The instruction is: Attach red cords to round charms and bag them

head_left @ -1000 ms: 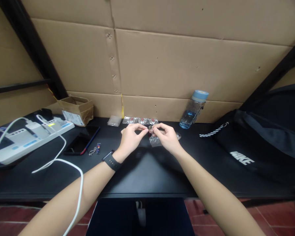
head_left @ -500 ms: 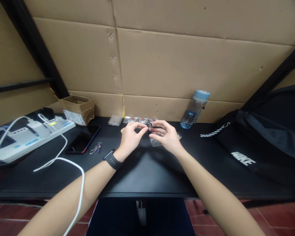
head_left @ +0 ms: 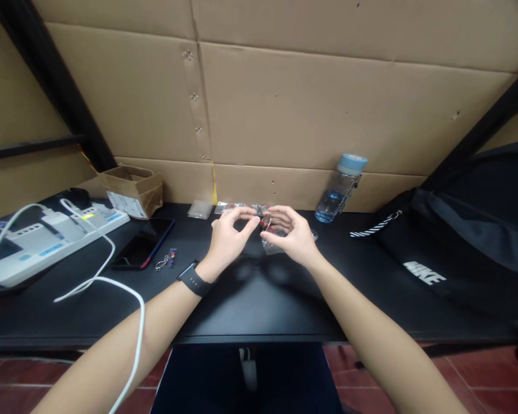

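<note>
A small, thin round piece with a shiny rim [head_left: 266, 222] is held up on edge just above the black table; its exact kind is too small to make out. My left hand [head_left: 233, 233] pinches at its left side with thumb and forefinger, a dark watch on the wrist. Curved around the right side, my right hand [head_left: 291, 233] grips its rim between thumb and fingers. Beneath the right hand lies a clear plastic bag [head_left: 271, 248], partly covered. Behind the fingers are shiny clear packets [head_left: 237, 205] with red bits, and a small translucent packet [head_left: 200, 209] lies farther left.
On the left are a power strip [head_left: 54, 244] with a white cable [head_left: 125, 290], a phone [head_left: 142, 244], a keyring [head_left: 167, 260] and an open cardboard box [head_left: 132, 191]. A blue-lidded bottle [head_left: 339, 190] and a black bag [head_left: 457, 253] stand on the right. Cardboard walls the back.
The round piece has turned between my fingers: its dark face showed before, and now it looks like a thin ring. My hands stay in nearly the same place; the view has shifted slightly.
</note>
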Tool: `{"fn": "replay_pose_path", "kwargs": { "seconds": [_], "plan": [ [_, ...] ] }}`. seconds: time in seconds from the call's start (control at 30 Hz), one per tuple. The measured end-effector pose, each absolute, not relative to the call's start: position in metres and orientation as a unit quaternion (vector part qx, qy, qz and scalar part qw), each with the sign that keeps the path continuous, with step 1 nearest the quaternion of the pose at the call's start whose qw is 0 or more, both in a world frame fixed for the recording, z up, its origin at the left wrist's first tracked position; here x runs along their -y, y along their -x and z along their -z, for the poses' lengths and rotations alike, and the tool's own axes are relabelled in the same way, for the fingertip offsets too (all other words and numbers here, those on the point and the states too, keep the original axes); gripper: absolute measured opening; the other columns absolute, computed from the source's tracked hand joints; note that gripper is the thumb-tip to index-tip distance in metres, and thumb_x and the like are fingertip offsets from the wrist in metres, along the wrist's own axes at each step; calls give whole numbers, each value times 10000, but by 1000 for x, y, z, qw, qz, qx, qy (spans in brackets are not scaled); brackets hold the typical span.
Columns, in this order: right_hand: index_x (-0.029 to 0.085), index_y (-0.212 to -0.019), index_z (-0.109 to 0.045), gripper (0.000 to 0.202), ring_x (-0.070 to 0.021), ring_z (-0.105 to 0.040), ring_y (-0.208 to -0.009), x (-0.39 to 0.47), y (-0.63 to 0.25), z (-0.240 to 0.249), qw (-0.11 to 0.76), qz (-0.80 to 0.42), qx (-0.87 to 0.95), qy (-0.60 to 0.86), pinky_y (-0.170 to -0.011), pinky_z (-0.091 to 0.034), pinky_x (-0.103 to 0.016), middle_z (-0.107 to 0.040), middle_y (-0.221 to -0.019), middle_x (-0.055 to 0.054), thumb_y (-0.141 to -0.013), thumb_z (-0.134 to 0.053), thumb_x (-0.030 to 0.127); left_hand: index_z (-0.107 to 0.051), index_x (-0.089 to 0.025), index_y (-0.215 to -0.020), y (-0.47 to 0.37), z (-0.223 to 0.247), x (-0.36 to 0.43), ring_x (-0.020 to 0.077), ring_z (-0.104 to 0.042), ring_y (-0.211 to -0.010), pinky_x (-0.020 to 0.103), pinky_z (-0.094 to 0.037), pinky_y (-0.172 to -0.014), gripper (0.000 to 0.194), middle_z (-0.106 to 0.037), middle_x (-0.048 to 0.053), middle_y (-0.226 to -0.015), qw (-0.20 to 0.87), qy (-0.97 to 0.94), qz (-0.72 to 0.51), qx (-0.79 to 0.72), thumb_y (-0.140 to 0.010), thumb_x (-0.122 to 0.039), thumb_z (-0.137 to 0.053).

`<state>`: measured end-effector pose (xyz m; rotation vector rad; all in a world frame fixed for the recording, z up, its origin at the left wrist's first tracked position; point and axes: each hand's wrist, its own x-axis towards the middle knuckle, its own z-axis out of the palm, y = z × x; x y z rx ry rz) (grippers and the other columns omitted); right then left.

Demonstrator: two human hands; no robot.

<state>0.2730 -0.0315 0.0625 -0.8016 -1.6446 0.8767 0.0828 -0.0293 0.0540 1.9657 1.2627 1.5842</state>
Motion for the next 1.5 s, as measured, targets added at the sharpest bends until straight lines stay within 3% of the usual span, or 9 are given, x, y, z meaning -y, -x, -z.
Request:
{"fn": "replay_pose_path", "kwargs": {
  "seconds": [0.13,0.27,0.43,0.53,0.8,0.97,1.17,1.4,1.5],
  "plan": [
    [246,-1096,-554,475,-232,-719,-1090,25,-296,-78,588,-331,649,351,-964,-598,-381,-695,-1267,-96,-724,-841,317,-657,-221,-1072,-82,-58,31,200,-671,-1041,338,-484,-971,175,-730,50,-1082,130,-720,-543,-412,-979,-335,-563],
    [235,-1120,-580,478,-231,-728,-1034,16,-327,-90,592,-262,652,394,-942,-607,-382,-683,-1258,-100,-727,-829,347,-676,-242,-1061,-86,-50,33,216,-665,-1036,369,-443,-959,176,-737,45,-1090,94,-853,-368,-358,-977,-248,-521],
    [208,-1112,-681,436,-232,-730,-941,14,-352,-95,494,-191,732,429,-893,-603,-383,-748,-1066,-73,-712,-824,306,-582,-275,-1330,-96,-26,34,246,-539,-1329,405,-388,-990,369,-605,81,-1425,47,-918,-224,-325,-1004,-186,-434],
    [208,-1099,-717,428,-208,-720,-831,16,-358,-95,403,-189,778,444,-816,-602,-357,-764,-1026,-65,-695,-825,297,-547,-267,-1380,-96,-18,31,279,-448,-1426,435,-382,-1015,376,-531,111,-1504,33,-923,-192,-331,-1019,-248,-446],
    [225,-876,-763,215,-172,-675,-683,17,-355,-94,231,-181,840,457,-645,-509,-261,-754,-767,5,-664,-799,244,-561,-247,-1373,-89,-15,23,344,-421,-1439,498,-367,-1073,415,-547,141,-1476,59,-912,-179,-363,-1012,-437,-488],
    [229,-868,-786,215,-167,-652,-648,18,-357,-95,220,-190,844,452,-614,-478,-258,-736,-715,12,-655,-807,253,-620,-261,-1279,-91,-19,24,297,-556,-1237,442,-384,-988,323,-673,109,-1303,27,-914,-183,-360,-1024,-392,-473],
    [236,-900,-793,238,-167,-651,-662,18,-360,-95,211,-211,846,443,-614,-476,-256,-741,-743,10,-664,-811,266,-714,-240,-1134,-90,-24,29,290,-564,-1162,426,-376,-924,293,-708,105,-1157,-29,-922,-167,-348,-1027,-380,-480],
    [237,-945,-779,254,-165,-657,-695,18,-359,-93,194,-212,855,432,-653,-496,-257,-748,-788,10,-694,-793,274,-729,-213,-1055,-92,-25,31,300,-454,-1403,436,-339,-1026,333,-607,117,-1415,-7,-926,-195,-322,-1047,-374,-438],
    [231,-949,-770,243,-169,-667,-723,18,-358,-93,180,-208,858,434,-671,-502,-258,-753,-808,6,-713,-781,290,-694,-229,-1141,-93,-24,30,258,-562,-1296,398,-374,-992,334,-639,100,-1366,28,-933,-182,-310,-1062,-371,-402]
  ]
}}
